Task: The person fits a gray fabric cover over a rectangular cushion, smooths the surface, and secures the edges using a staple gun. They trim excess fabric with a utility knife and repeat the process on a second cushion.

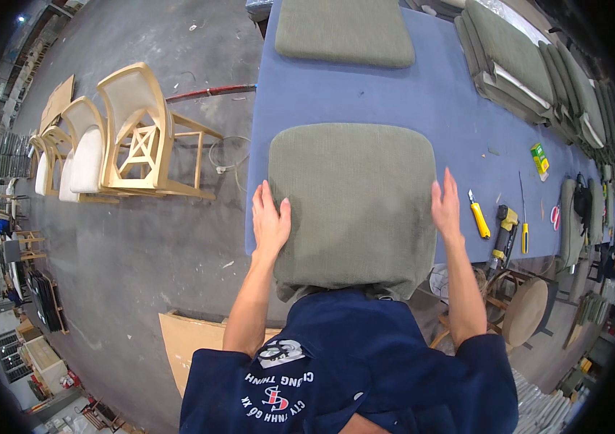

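Note:
A grey-green fabric seat cushion (354, 199) lies on the blue-covered table (351, 94), its near edge overhanging toward my body with loose cloth along it. My left hand (271, 220) rests against the cushion's left side, fingers stretched out and thumb apart. At the right side, my right hand (447, 206) is held upright along the edge with its fingers extended. Neither hand grips anything. The underside of the cushion is hidden.
Another cushion (343, 32) lies at the table's far end. Stacked cushions (506, 58) line the far right. A yellow-handled knife (479, 215), a staple gun (504, 235), a screwdriver (524, 228), scissors (555, 218) and a small box (539, 160) lie right. Wooden chairs (137, 137) stand left.

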Demonstrator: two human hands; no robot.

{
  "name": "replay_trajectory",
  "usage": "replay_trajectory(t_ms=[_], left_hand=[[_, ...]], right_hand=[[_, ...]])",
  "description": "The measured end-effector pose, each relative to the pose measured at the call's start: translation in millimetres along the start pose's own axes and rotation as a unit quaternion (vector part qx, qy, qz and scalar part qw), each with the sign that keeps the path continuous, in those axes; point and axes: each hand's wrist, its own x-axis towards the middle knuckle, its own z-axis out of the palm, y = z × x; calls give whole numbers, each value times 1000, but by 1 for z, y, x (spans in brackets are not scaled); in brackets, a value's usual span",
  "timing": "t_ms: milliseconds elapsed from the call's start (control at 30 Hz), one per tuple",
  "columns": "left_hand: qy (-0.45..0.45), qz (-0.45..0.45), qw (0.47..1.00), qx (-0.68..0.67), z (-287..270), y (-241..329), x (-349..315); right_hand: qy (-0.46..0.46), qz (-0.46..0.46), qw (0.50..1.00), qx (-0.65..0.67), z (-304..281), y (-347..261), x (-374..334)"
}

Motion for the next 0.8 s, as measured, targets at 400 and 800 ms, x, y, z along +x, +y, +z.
replay_trajectory(t_ms=[400, 800], left_hand=[[-49, -77, 996, -17, 25, -3, 43], [-62, -92, 993, -33, 27, -2, 54]], right_hand=[[111, -374, 917, 85, 31, -277, 246], [-302, -316, 894, -102, 161, -207, 204]])
